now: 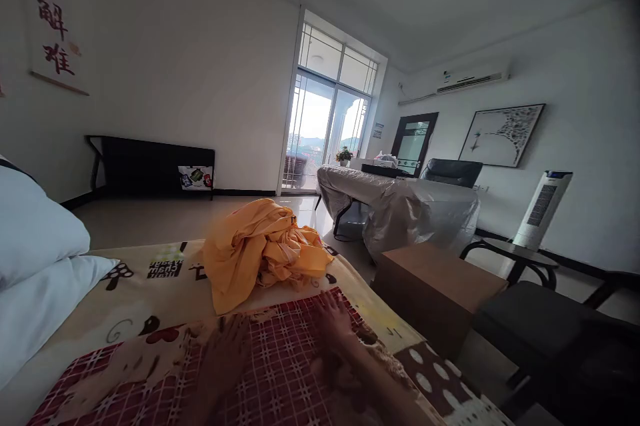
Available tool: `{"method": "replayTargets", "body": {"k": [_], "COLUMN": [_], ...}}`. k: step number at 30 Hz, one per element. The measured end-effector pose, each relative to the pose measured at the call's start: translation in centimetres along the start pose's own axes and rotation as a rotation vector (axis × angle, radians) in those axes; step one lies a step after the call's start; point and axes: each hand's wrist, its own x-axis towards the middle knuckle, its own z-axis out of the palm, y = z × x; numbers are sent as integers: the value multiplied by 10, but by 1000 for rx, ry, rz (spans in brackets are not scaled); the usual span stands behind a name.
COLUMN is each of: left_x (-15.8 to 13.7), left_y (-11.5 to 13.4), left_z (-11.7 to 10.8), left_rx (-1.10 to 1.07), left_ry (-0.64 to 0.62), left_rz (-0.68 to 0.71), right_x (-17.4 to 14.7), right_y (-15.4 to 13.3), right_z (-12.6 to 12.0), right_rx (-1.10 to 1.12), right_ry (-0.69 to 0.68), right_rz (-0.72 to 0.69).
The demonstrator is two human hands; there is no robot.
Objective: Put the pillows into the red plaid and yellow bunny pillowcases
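Observation:
Both of my hands rest on a red checked cloth spread over a cream patterned bedsheet. My left hand lies palm down toward the middle of the cloth, dim and partly blurred, with its fingers stretched forward. Near the cloth's far right corner, my right hand is flat, fingers spread. Neither hand holds anything. Just beyond them sits a crumpled heap of orange fabric, apart from my fingers.
White pillows are stacked at the left. Off the bed's right side stand a cardboard box and a dark chair. A plastic-covered table and a tower fan are farther back. A black folded frame leans by the wall.

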Motion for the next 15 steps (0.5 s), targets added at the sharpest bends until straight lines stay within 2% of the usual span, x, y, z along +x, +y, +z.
{"method": "replayTargets", "body": {"k": [1, 3, 4, 6, 8, 12, 15], "left_x": [0, 1, 1, 3, 4, 7, 4], "left_y": [-1, -2, -3, -5, -5, -4, -3], "left_z": [2, 6, 8, 11, 14, 12, 7], "left_rx": [6, 10, 9, 8, 16, 27, 31], "left_ry": [5, 27, 40, 56, 54, 40, 7], "left_rz": [4, 13, 14, 11, -1, -17, 13], "right_x": [-8, -30, -41, -58, -67, -77, -101], "right_y": [-21, -60, -73, -81, -65, 6, 53], "right_z": [4, 15, 19, 22, 15, -7, -11], "right_rx": [22, 162, 203, 254, 247, 83, 6], "right_ry": [-7, -39, -30, -48, -76, -115, -91], "right_rz": [-59, -312, -382, -419, -320, 6, 96]}}
